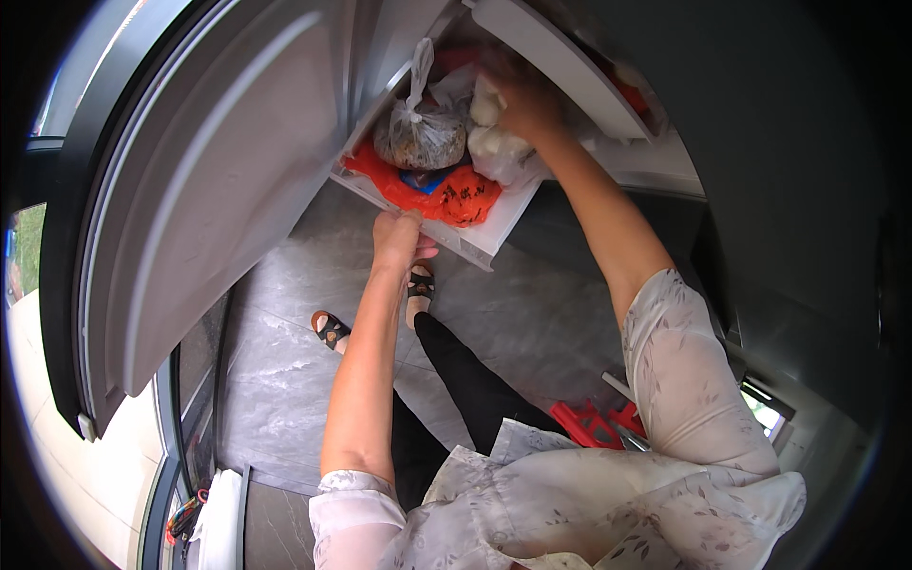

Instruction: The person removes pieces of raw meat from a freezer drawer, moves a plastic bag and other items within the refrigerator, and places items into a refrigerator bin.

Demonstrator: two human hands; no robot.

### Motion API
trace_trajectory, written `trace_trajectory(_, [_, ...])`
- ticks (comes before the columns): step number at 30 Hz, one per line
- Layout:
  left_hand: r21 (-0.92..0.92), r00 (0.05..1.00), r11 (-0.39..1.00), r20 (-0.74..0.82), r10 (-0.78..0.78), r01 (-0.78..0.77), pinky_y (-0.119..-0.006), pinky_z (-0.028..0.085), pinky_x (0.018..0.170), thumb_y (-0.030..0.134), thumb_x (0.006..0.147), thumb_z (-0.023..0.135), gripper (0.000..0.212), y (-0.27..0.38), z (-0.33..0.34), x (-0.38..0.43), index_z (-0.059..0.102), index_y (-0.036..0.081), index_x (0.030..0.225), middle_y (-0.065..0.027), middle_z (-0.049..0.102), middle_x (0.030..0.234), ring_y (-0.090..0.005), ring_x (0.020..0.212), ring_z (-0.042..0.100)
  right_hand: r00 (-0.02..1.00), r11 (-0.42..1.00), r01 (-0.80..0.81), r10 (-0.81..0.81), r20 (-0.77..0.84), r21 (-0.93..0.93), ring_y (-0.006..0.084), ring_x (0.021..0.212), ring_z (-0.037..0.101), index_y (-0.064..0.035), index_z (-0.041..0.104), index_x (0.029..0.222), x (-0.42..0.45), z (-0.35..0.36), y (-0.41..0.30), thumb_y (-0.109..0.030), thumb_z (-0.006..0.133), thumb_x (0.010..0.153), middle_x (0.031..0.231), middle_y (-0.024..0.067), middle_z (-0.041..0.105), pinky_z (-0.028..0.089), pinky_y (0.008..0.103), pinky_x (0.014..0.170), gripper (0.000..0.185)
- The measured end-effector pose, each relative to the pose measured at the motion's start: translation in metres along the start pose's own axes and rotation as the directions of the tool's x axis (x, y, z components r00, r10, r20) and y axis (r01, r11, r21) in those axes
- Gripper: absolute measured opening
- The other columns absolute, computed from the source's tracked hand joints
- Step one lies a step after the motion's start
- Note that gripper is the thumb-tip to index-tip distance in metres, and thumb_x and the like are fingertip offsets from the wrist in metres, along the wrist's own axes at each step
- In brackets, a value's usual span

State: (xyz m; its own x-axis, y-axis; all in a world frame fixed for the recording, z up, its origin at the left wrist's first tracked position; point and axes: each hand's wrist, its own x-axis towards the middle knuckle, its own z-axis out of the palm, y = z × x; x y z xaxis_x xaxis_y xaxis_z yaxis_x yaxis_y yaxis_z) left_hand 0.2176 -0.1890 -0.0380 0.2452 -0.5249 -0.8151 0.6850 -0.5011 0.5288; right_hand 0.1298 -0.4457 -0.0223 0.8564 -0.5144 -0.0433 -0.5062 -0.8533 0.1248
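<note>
My left hand (400, 239) grips the front edge of a pulled-out white freezer drawer (507, 226), fingers curled below the rim. My right hand (529, 103) reaches into the drawer's back right, against a clear plastic bag of white rounded items (495, 146). Its fingers are blurred and partly hidden, so its hold does not show. Left of that bag stands a knotted clear bag with brownish contents (422, 139). A red plastic bag with dark printing (467, 196) lies along the drawer's front, with a blue package (422, 180) partly under it.
An open refrigerator door (228, 164) fills the left side. Above the drawer, at the right, is a white compartment front (570, 68). Grey tiles (285, 370) make up the floor, where my sandalled feet stand. A red object with metal parts (588, 425) sits beside my right hip.
</note>
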Motion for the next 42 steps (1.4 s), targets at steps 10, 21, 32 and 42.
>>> trace_trajectory(10, [0.043,0.998,0.999,-0.054,0.013,-0.011,-0.033,0.054,0.048,0.015,0.081,0.049,0.025,-0.002,0.001,0.003,0.055,-0.008,0.087,-0.0165,0.062,0.074,-0.0236,0.057,0.061,0.997,0.946,0.053,-0.031,0.075,-0.319,0.0339,0.134,0.025,-0.0146,0.044,0.133,0.005,-0.020,-0.041,-0.012,0.067,0.063,0.144,0.0177,0.026,0.026,0.0433,0.108,0.073])
trace_trajectory(21, [0.031,0.998,0.999,-0.064,0.012,-0.010,-0.031,0.051,0.042,0.016,0.080,0.055,0.025,-0.001,0.003,0.001,0.054,-0.007,0.089,-0.0158,0.061,0.076,-0.0214,0.056,0.061,0.949,0.982,0.039,-0.094,0.302,0.182,0.0353,0.126,0.033,-0.0174,0.040,0.134,-0.006,0.003,-0.126,-0.021,0.072,0.063,0.131,0.0177,0.042,0.030,0.0491,0.098,0.078])
trace_trajectory(32, [0.075,0.999,0.997,-0.037,0.034,-0.031,-0.034,0.052,0.049,0.017,0.078,0.051,0.029,-0.002,-0.001,-0.002,0.058,-0.008,0.092,-0.0167,0.063,0.081,-0.0252,0.064,0.062,0.981,0.963,-0.189,0.175,0.089,0.193,0.0353,0.104,0.050,-0.0080,0.051,0.111,0.007,-0.008,-0.080,-0.032,0.075,0.058,0.112,0.0191,0.051,0.044,0.0458,0.084,0.064])
trace_trajectory(42, [0.043,0.999,0.999,-0.019,0.028,-0.027,-0.031,0.051,0.046,0.019,0.079,0.056,0.032,-0.006,0.001,0.003,0.052,-0.007,0.096,-0.0156,0.062,0.081,-0.0215,0.060,0.062,0.980,0.980,-0.197,0.197,-0.018,0.025,0.0335,0.096,0.058,-0.0007,0.060,0.103,0.059,0.031,-0.039,-0.040,0.072,0.067,0.102,0.0219,0.060,0.048,0.0419,0.081,0.055])
